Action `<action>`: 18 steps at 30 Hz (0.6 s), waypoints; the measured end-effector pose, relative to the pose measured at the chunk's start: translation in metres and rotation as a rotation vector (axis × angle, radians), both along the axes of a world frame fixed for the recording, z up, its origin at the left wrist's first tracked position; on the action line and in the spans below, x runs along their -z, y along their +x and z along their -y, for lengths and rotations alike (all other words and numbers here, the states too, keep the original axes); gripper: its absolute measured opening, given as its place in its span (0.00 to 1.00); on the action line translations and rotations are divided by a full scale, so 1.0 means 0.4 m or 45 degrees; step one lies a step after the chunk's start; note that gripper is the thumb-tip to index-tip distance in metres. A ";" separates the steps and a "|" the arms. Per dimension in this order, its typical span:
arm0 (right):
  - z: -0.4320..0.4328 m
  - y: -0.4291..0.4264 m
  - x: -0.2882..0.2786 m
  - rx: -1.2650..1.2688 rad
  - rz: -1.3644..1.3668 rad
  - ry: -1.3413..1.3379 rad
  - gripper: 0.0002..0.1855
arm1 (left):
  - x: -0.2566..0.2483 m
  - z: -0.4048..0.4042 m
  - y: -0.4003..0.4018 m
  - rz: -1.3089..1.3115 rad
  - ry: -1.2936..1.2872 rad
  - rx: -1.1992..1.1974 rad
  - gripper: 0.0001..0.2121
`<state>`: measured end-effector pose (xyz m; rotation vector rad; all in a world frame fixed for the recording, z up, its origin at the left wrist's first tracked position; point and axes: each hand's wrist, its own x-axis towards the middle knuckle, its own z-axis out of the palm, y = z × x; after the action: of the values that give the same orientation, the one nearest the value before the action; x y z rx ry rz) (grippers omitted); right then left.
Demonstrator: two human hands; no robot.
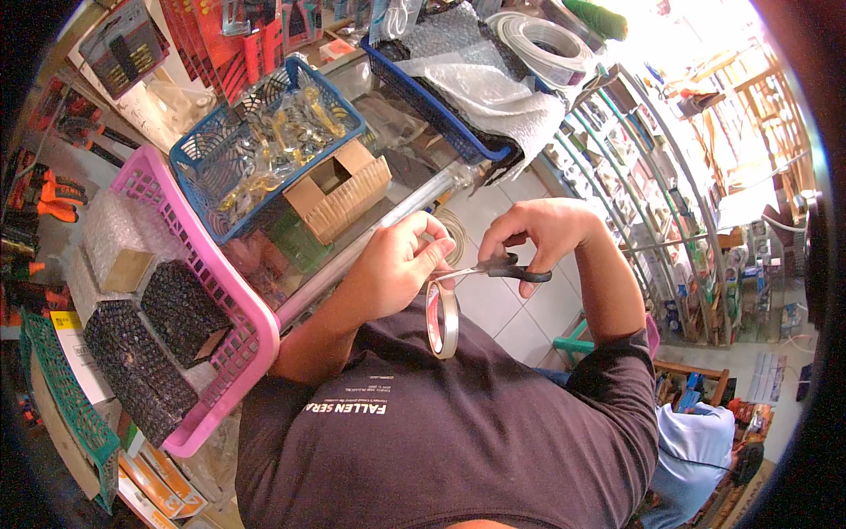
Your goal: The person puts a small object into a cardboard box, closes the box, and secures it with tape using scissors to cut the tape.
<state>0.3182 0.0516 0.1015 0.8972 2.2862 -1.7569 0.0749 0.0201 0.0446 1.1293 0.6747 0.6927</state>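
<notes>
My left hand (400, 268) pinches the free end of a roll of clear adhesive tape (450, 324). The narrow roll hangs just below those fingertips, before my dark T-shirt, its core red and white inside. My right hand (545, 231) has fingers and thumb in the black handles of a pair of scissors (512, 270). The blades point left and reach the tape close by my left fingertips. Whether they have cut through it, I cannot tell.
On the glass counter (403, 202) stand a blue basket (228, 231) of bagged metal parts and an open cardboard box (353, 192). A pink basket (261, 324) holds bubble-wrapped parcels. Behind are a navy tray (429, 109) and coiled cable (548, 46). A person (694, 449) is at lower right.
</notes>
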 end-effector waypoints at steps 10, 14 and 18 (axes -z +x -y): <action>0.008 -0.010 -0.006 -0.019 0.001 0.136 0.30 | -0.011 0.004 -0.007 0.012 -0.077 -0.007 0.06; 0.010 -0.013 -0.011 -0.022 -0.001 0.169 0.29 | -0.008 0.004 -0.005 -0.035 -0.016 -0.004 0.06; 0.014 -0.011 -0.010 0.005 -0.033 0.162 0.28 | -0.014 0.002 -0.005 -0.070 0.019 0.024 0.06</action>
<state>0.3138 0.0461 0.1055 0.9054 2.4377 -1.6495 0.0731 0.0194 0.0504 1.1703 0.7058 0.6532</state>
